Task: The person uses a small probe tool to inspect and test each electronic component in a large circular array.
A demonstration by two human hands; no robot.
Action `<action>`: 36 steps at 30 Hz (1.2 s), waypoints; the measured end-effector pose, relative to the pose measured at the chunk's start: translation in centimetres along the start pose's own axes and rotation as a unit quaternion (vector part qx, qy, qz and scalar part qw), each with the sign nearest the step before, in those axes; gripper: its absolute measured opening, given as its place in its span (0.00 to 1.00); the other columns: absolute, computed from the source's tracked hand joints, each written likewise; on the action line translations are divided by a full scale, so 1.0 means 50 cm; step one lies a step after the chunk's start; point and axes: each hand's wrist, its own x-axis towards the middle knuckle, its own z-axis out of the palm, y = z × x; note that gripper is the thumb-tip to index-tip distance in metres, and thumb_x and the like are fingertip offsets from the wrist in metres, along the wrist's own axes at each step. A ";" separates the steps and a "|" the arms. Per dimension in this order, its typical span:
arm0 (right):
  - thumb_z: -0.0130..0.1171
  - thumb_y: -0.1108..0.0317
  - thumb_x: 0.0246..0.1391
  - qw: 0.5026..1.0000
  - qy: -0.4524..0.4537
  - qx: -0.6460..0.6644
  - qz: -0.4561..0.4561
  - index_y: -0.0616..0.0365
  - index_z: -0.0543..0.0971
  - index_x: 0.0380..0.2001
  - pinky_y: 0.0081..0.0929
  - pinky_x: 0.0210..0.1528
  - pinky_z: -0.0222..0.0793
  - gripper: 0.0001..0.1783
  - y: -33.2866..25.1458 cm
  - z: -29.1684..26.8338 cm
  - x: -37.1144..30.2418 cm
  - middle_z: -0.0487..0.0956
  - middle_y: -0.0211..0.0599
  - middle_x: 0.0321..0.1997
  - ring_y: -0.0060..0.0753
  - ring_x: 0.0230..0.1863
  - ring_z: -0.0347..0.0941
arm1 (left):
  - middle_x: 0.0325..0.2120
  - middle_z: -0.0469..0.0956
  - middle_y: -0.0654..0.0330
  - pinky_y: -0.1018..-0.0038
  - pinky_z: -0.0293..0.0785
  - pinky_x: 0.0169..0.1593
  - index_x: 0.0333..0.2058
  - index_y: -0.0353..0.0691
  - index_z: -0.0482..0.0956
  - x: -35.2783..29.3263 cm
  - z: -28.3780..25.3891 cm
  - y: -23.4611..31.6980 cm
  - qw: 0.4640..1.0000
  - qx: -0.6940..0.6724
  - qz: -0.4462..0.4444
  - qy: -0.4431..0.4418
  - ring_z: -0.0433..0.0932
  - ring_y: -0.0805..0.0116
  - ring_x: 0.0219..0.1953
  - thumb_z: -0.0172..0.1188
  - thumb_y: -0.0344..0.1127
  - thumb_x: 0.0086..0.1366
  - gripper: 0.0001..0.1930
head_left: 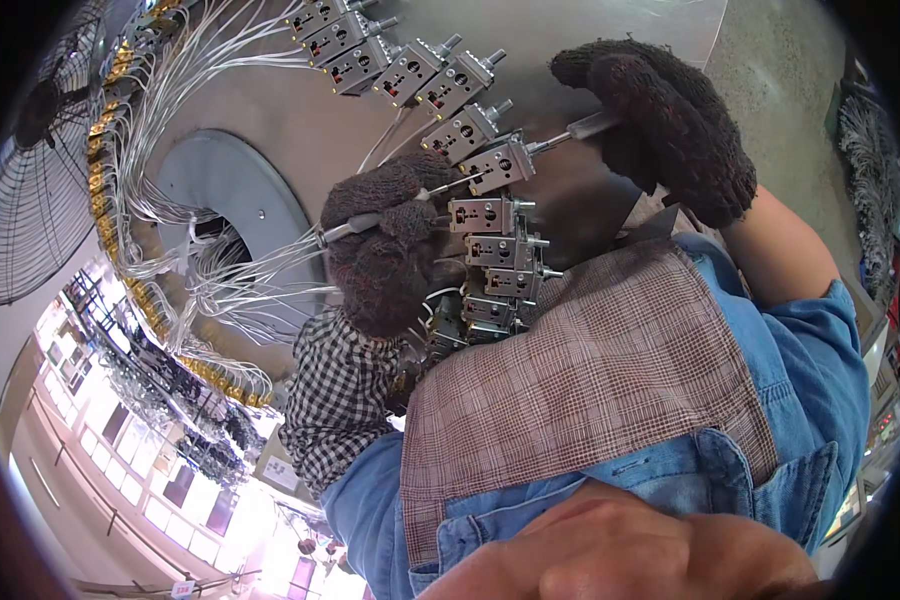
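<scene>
My left hand (385, 245), in a dark knitted glove, is closed around a slim probe (450, 187) whose thin metal tip reaches a small metal switch box (500, 165). Across the same glove lies a grey tube (355, 228), near white wires. My right hand (680, 130), gloved alike, grips a grey-handled tool (592, 125) that meets the shaft of that box. Its fingers are partly hidden by the thick glove. Similar metal boxes with shafts stand in a curved row, several beyond the left hand (455, 85) and several nearer me (500, 250).
White wires (210, 60) fan out toward a curved band of brass-coloured terminals (100, 180). A round grey disc (230, 190) sits inside the curve on the metal table (580, 20). A caged fan (30, 200) is at left. Bundled wires (865, 190) hang at far right.
</scene>
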 end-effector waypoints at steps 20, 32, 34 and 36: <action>0.52 0.64 0.54 0.995 -0.058 -0.059 -0.056 0.56 0.68 0.52 0.16 0.26 0.67 0.22 -0.012 -0.014 -0.016 0.75 0.33 0.31 0.19 0.26 0.70 | 0.24 0.76 0.57 0.76 0.70 0.25 0.30 0.31 0.77 0.026 0.016 0.015 0.965 0.206 0.141 0.084 0.73 0.72 0.21 0.53 0.29 0.57 0.07; 0.52 0.62 0.53 0.993 -0.037 -0.062 -0.093 0.57 0.68 0.52 0.16 0.25 0.66 0.23 -0.018 0.003 -0.011 0.75 0.34 0.33 0.18 0.27 0.70 | 0.42 0.69 0.48 0.65 0.79 0.39 0.46 0.25 0.60 -0.029 0.011 -0.011 0.992 -0.115 -0.007 0.043 0.74 0.58 0.43 0.63 0.40 0.53 0.30; 0.51 0.61 0.54 0.991 -0.022 -0.074 -0.107 0.57 0.69 0.51 0.16 0.25 0.66 0.22 -0.015 0.008 -0.009 0.75 0.34 0.33 0.18 0.27 0.69 | 0.42 0.69 0.48 0.66 0.79 0.38 0.47 0.28 0.61 -0.019 -0.001 0.002 0.978 -0.162 -0.120 0.056 0.75 0.58 0.42 0.64 0.40 0.52 0.30; 0.51 0.58 0.54 0.996 0.024 -0.071 -0.057 0.56 0.72 0.48 0.15 0.23 0.65 0.20 -0.008 0.011 -0.011 0.75 0.32 0.31 0.17 0.24 0.69 | 0.42 0.69 0.48 0.67 0.80 0.37 0.47 0.31 0.62 -0.016 -0.005 0.006 0.948 -0.207 -0.231 0.069 0.75 0.58 0.41 0.65 0.40 0.50 0.30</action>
